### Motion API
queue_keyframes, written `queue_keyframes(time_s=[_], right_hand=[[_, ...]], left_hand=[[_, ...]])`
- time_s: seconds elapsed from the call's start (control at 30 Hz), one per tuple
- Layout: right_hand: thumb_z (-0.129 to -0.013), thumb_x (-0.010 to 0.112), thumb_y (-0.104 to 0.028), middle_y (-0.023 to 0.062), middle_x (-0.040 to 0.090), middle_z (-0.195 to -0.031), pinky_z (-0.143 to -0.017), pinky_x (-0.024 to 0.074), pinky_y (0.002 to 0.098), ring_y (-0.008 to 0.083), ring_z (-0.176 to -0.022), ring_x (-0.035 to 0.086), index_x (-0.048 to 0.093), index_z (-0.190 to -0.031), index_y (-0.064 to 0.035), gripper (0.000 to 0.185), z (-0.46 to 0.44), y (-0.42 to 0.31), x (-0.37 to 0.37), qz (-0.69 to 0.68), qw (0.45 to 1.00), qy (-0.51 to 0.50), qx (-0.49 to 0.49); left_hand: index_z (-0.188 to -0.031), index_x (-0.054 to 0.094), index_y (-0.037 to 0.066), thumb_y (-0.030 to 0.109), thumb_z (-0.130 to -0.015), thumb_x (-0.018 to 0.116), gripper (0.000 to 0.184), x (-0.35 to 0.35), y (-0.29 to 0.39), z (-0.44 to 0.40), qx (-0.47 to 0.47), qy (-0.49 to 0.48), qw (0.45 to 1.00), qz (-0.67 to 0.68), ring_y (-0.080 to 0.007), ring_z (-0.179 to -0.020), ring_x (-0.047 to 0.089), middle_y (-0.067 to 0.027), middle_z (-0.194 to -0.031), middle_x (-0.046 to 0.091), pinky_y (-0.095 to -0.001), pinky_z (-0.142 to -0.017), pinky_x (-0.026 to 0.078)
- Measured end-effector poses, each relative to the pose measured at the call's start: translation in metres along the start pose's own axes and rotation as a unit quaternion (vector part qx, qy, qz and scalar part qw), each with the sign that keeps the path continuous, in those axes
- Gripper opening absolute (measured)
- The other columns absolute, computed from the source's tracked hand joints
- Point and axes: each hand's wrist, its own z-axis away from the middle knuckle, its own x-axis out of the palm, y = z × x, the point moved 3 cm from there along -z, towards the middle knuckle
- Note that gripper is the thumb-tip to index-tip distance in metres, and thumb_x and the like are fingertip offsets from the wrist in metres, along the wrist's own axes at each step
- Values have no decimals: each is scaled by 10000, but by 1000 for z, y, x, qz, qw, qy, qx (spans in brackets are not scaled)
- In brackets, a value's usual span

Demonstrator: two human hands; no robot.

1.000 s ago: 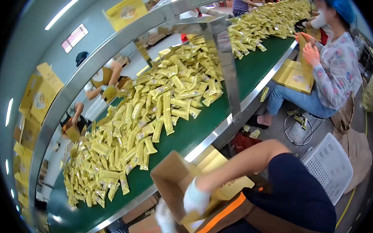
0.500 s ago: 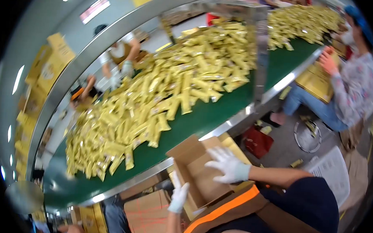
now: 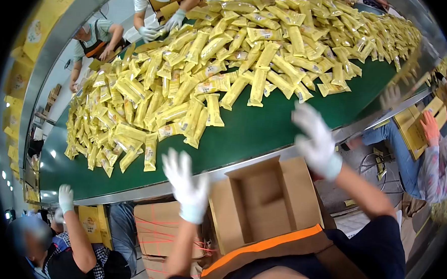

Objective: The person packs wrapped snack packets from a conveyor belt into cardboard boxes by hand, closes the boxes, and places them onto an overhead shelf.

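Note:
My left hand (image 3: 185,184), in a white glove, is raised with spread fingers over the near edge of the green belt (image 3: 224,134), left of the box. My right hand (image 3: 316,141), also gloved, reaches over the belt edge with its fingers apart and nothing in them. Between my forearms an open cardboard box (image 3: 263,199) rests against my brown apron with the orange stripe (image 3: 263,245); its inside shows bare cardboard. Beyond both hands lies a large heap of yellow wrapped packets (image 3: 186,87) on the belt, touched by neither hand.
Bundled flat cardboard (image 3: 158,229) lies left of the box. A co-worker (image 3: 79,233) reaches to the belt at lower left. Two people (image 3: 164,10) (image 3: 94,44) work across it, and another (image 3: 437,166) sits at right. A metal rail (image 3: 386,115) borders the belt.
Both my hands have left the box and moved up toward the belt. The box now faces up against my apron. The view has turned toward the belt, and the lower-left co-worker has come into sight.

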Motion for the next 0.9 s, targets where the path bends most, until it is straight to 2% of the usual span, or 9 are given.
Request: queue_keyframes(time_s=[0.07, 0.2, 0.27, 0.33, 0.43, 0.53, 0.77, 0.83, 0.9], right_hand=[[-901, 589, -350, 189, 626, -1228, -994, 459, 384, 360, -1142, 594, 616, -1202, -34, 438, -86, 45, -3, 15, 998, 62, 14], [-831, 513, -724, 229, 530, -1394, -1082, 381, 393, 341, -1309, 497, 424, -1458, -65, 914, -196, 211, 3, 148, 925, -15, 348], [-751, 524, -773, 261, 442, -1456, -1092, 385, 438, 389, -1332, 462, 389, -1501, -156, 980, -216, 223, 39, 160, 940, 32, 299], [-736, 539, -775, 244, 438, -1433, -1055, 412, 488, 417, -1300, 476, 458, -1456, -247, 897, -212, 187, 74, 272, 917, -119, 266], [-731, 563, -738, 148, 514, -1385, -1021, 437, 481, 379, -1238, 520, 537, -1389, -236, 828, -202, 159, 99, 305, 920, -182, 168], [-751, 564, -708, 132, 524, -1377, -1029, 423, 473, 375, -1234, 514, 561, -1368, -238, 776, -189, 120, 116, 266, 929, -250, 68], [-842, 672, -404, 97, 467, -1445, -1074, 351, 476, 340, -1315, 436, 571, -1333, -225, 532, -112, 89, 80, 280, 923, -214, -153], [-838, 674, -328, 121, 522, -1384, -1090, 339, 464, 346, -1302, 446, 582, -1299, -142, 506, -98, 65, 30, 236, 957, -72, -151], [-786, 666, -260, 100, 581, -1316, -1013, 428, 431, 292, -1231, 538, 616, -1209, -117, 449, -60, 58, -1, 80, 984, -135, -86]], left_hand=[[-1508, 349, 93, 388, -879, 664, 763, 18, -60, -53, -69, -16, 996, -57, -473, -1443, 216, -222, -1575, 267, -546, -1170, 186], [-1526, 324, 140, 564, -851, 638, 857, 88, -208, -96, -252, -52, 966, 36, -467, -1425, 256, -263, -1572, 235, -526, -1152, 234], [-1504, 369, 140, 592, -801, 676, 890, 112, -220, -89, -214, -66, 968, -117, -471, -1391, 313, -268, -1562, 247, -518, -1131, 279], [-1440, 470, 133, 574, -776, 704, 831, 110, -179, -103, -210, -29, 976, -46, -472, -1337, 385, -249, -1532, 315, -523, -1097, 333], [-1350, 570, 166, 543, -763, 709, 711, 136, -124, -109, -111, -113, 986, 53, -438, -1293, 437, -159, -1473, 442, -525, -1081, 343], [-1331, 589, 199, 578, -758, 694, 695, 151, -80, -98, -129, -99, 985, -61, -397, -1215, 497, -92, -1451, 476, -493, -1066, 336], [-1430, 476, 160, 553, -819, 660, 749, 83, -76, -56, -88, -180, 976, -90, -432, -1345, 389, -159, -1541, 356, -580, -1104, 261], [-1342, 558, 129, 317, -901, 627, 484, 53, -55, -53, -34, -93, 989, -105, -393, -1291, 458, -170, -1480, 433, -528, -1082, 319], [-1215, 632, 104, 76, -857, 593, 362, 42, -50, -55, 53, -172, 983, -29, -386, -1246, 501, -166, -1418, 493, -466, -1076, 360]])
